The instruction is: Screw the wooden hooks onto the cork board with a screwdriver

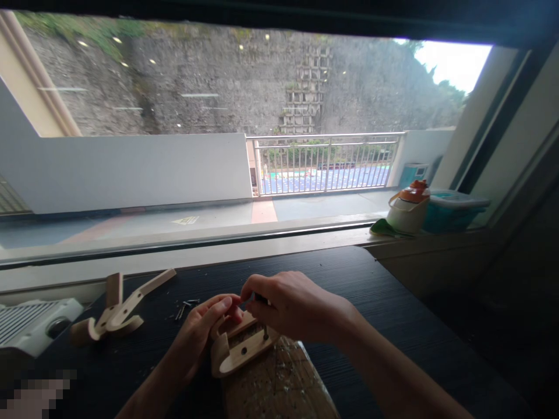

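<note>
Head view: hook [242, 351] lies on a board [279, 387] at the counter's [375, 302] near edge, long axis running lower left to upper right, curled end nearest the person. Left hand [205, 329] grips its left end; right hand [294, 305] pinches a dark tool [265, 333] upright on it. Spare hooks [116, 311] and screws [186, 305] lie left.

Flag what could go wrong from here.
The left hand steadies the pale curved wooden hook right beside the thin dark tool that the right hand presses down; a slip could jab it.
The hook lies unclamped on a scuffed wooden board, so it may twist.
The small loose screws on the dark table could roll away.
</note>
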A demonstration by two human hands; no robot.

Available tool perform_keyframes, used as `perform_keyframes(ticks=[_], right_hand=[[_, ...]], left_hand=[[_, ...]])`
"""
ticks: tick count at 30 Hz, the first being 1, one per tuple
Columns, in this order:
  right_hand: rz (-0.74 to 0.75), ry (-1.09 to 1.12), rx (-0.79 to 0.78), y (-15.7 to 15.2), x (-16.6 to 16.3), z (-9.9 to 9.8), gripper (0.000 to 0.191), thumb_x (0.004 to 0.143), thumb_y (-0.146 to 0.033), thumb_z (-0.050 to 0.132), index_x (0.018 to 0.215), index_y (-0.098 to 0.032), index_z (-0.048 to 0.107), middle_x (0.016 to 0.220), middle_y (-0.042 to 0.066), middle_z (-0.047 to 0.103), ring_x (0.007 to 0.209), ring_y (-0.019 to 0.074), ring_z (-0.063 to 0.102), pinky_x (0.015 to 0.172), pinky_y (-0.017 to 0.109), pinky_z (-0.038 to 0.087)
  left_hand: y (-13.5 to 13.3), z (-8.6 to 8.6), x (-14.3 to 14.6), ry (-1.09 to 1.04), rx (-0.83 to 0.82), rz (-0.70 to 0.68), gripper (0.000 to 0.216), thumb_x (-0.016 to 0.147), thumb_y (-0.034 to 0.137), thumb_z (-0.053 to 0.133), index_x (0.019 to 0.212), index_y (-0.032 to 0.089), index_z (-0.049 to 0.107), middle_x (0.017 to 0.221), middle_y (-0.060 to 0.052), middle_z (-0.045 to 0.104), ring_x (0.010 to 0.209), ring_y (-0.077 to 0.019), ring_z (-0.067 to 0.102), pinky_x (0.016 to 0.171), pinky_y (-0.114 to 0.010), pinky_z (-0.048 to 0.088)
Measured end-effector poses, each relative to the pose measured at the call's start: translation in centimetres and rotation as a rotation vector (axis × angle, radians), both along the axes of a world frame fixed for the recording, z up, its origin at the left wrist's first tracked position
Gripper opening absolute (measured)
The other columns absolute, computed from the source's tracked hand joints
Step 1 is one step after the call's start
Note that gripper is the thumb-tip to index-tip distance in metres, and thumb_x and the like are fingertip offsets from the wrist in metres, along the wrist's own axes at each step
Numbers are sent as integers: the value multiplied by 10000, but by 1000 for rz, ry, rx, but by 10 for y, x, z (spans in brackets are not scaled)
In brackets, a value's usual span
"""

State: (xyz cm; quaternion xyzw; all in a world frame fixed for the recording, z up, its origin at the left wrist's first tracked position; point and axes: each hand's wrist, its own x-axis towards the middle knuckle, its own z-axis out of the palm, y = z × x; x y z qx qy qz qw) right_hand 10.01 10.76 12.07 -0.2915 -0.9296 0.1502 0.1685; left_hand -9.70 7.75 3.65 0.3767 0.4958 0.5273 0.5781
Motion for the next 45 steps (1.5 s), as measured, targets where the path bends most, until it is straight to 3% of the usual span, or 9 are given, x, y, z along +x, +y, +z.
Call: perform_keyframes(ticks=[8, 17, 23, 29, 34, 38, 45], right_hand=[[125, -22, -96, -9, 3, 10, 234, 884, -273, 400, 996, -256, 605, 731, -22, 631, 663, 116, 534, 684, 271, 329], [-12, 24, -3, 3, 3, 1, 251, 907, -334, 417, 919, -224, 642, 688, -2, 631, 607, 106, 513, 561, 237, 276], [145, 94, -107, -2, 0, 3, 242, 904, -264, 415, 992, -241, 638, 903, -7, 687, 791, 113, 593, 661, 221, 343], [219, 58, -230, -2, 6, 10, 258, 855, -206, 462, 1037, -232, 643, 824, -27, 671, 637, 71, 530, 597, 194, 335], [86, 88, -178, 5, 6, 7, 233, 881, -245, 449, 1004, -210, 644, 679, -20, 624, 572, 74, 506, 580, 203, 324], [2, 84, -100, 8, 3, 1, 227, 894, -297, 450, 946, -205, 650, 680, -5, 623, 576, 86, 506, 569, 215, 307], [112, 86, -58, -1, 0, 0, 260, 916, -243, 401, 992, -238, 650, 878, 8, 695, 786, 128, 614, 669, 228, 358]], left_hand=[[-3, 5, 2, 28, -38, -2, 313, 640, 406, 719, 836, 162, 698, 727, -37, 709, 681, -171, 643, 599, -219, 480], [-1, 3, 2, -12, -34, 8, 270, 645, 399, 731, 775, 163, 702, 626, 7, 641, 624, -111, 585, 598, -180, 463], [-2, 0, 0, -3, -39, -31, 304, 693, 418, 689, 886, 183, 695, 682, -10, 688, 665, -148, 626, 578, -199, 468], [-2, 4, 2, 21, -33, -26, 295, 675, 403, 701, 857, 172, 695, 675, -15, 692, 632, -145, 620, 567, -201, 463], [-2, 5, 2, 10, -32, -9, 270, 668, 404, 709, 801, 168, 700, 647, 4, 647, 624, -120, 583, 596, -197, 457], [-2, 6, 3, 19, -11, -1, 306, 661, 429, 710, 789, 151, 710, 632, -5, 628, 618, -114, 559, 590, -194, 449], [-1, 2, 1, 16, -21, -4, 286, 673, 399, 706, 834, 163, 704, 671, -15, 666, 657, -151, 606, 604, -219, 462]])
